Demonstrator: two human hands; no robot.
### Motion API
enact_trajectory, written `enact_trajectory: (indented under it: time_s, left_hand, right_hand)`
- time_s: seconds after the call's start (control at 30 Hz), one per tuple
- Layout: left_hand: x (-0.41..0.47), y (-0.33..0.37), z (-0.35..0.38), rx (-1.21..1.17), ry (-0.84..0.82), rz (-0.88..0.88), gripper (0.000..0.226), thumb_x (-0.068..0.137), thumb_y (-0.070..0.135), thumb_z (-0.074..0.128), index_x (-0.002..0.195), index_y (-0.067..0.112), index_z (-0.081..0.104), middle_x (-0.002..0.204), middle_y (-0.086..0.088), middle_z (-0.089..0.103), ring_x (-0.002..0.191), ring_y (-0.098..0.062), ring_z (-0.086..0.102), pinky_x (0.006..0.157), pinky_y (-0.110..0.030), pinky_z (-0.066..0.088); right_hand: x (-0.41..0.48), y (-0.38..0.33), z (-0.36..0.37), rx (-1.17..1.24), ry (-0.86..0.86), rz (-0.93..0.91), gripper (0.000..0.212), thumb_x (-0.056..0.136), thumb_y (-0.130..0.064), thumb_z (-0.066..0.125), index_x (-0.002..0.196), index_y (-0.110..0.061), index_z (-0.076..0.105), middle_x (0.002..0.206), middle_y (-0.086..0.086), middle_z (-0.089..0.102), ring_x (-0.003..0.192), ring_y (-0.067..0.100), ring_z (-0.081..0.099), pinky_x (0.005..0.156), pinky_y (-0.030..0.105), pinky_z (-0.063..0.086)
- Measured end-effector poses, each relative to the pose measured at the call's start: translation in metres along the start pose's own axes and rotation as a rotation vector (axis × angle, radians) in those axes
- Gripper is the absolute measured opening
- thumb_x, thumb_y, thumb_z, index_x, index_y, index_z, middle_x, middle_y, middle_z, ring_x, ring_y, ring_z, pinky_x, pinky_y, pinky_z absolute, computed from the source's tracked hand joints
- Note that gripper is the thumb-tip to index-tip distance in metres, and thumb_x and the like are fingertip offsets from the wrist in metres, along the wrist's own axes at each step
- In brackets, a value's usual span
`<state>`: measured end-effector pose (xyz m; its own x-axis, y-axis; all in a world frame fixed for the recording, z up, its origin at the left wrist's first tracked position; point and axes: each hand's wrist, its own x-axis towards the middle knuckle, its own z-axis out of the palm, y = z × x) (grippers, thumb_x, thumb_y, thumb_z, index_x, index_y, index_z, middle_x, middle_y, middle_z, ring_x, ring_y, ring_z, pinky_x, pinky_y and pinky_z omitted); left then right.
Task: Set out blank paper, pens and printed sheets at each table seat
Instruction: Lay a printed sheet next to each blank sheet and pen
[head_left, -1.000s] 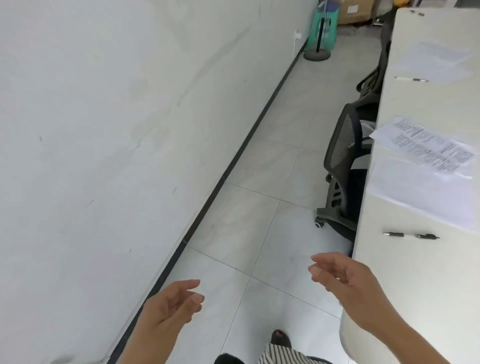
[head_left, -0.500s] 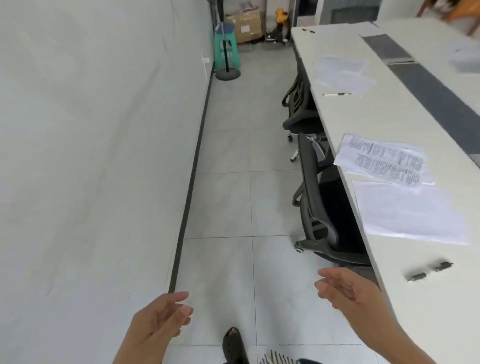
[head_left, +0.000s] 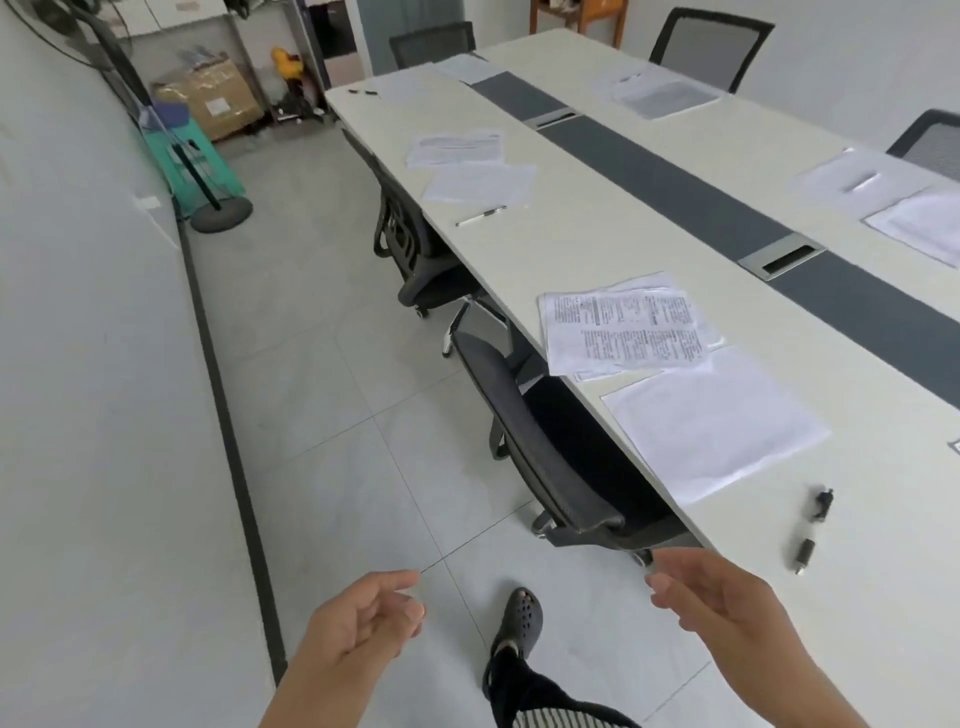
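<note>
Already laid along the near edge of the table (head_left: 597, 244), a printed sheet (head_left: 623, 325), blank paper (head_left: 711, 421) and a dark pen (head_left: 813, 530) lie in a row beside a tucked-in black chair (head_left: 545, 447). The person's left hand (head_left: 363, 618) and right hand (head_left: 711, 597) hover above the floor, fingers loosely curled, holding nothing.

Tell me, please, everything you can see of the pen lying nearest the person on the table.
The pen looks slim, with a black clipped end farther away, a pale middle and a dark grip near the tip. It lies flat on the cream table, beside the blank sheet but apart from it; nothing else touches it.
</note>
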<state>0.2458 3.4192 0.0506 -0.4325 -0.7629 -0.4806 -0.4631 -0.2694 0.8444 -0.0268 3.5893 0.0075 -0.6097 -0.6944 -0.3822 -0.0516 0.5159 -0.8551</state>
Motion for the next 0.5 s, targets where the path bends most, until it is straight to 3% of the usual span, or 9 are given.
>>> enact_trajectory:
  time_s: [0.1,0.23,0.37,0.43,0.5]
  left_hand:
    - [0.048,0.03,-0.019,0.05,-0.032,-0.007,0.019,0.089,0.004,0.061,0.102,0.015,0.069,0.09,-0.013,0.074,0.083,-0.015,0.072,0.07,-0.024,0.055]
    - [0.115,0.071,-0.044,0.094,-0.035,0.035,0.019,0.089,0.002,0.06,0.102,0.013,0.068,0.088,-0.015,0.073,0.081,-0.015,0.073,0.069,-0.026,0.055]
    - [0.17,0.103,-0.045,0.126,-0.099,0.046,0.017,0.09,0.004,0.061,0.101,0.014,0.069,0.087,-0.011,0.075,0.083,-0.018,0.072,0.073,-0.029,0.054]
    - [0.197,0.119,-0.038,0.138,-0.172,0.031,0.014,0.088,0.016,0.065,0.101,0.016,0.069,0.088,-0.009,0.076,0.086,-0.021,0.072,0.076,-0.03,0.054]
    - [0.23,0.134,-0.03,0.171,-0.255,0.013,0.025,0.079,0.029,0.065,0.102,0.019,0.069,0.09,-0.004,0.076,0.086,-0.017,0.072,0.076,-0.028,0.054]
  right_hand:
    - [0.051,-0.027,0.014,0.013,0.009,-0.007,0.017,0.087,-0.017,0.071,0.1,-0.027,0.069,0.084,-0.011,0.075,0.082,0.007,0.071,0.073,0.026,0.05]
    - [0.116,-0.076,0.03,0.048,0.003,-0.052,0.017,0.088,-0.024,0.069,0.104,-0.03,0.067,0.09,-0.009,0.076,0.084,0.01,0.071,0.077,0.034,0.056]
    - [0.155,-0.101,0.028,0.094,0.051,-0.026,0.017,0.088,-0.024,0.068,0.104,-0.031,0.067,0.089,-0.013,0.074,0.08,0.007,0.069,0.067,0.027,0.052]
    - [0.167,-0.104,0.025,0.1,0.099,0.015,0.016,0.088,-0.022,0.069,0.102,-0.029,0.068,0.086,-0.013,0.074,0.078,0.006,0.069,0.066,0.029,0.054]
    - [0.181,-0.102,0.022,0.097,0.155,0.069,0.015,0.088,-0.02,0.069,0.1,-0.028,0.068,0.085,-0.01,0.075,0.077,0.009,0.07,0.07,0.038,0.058]
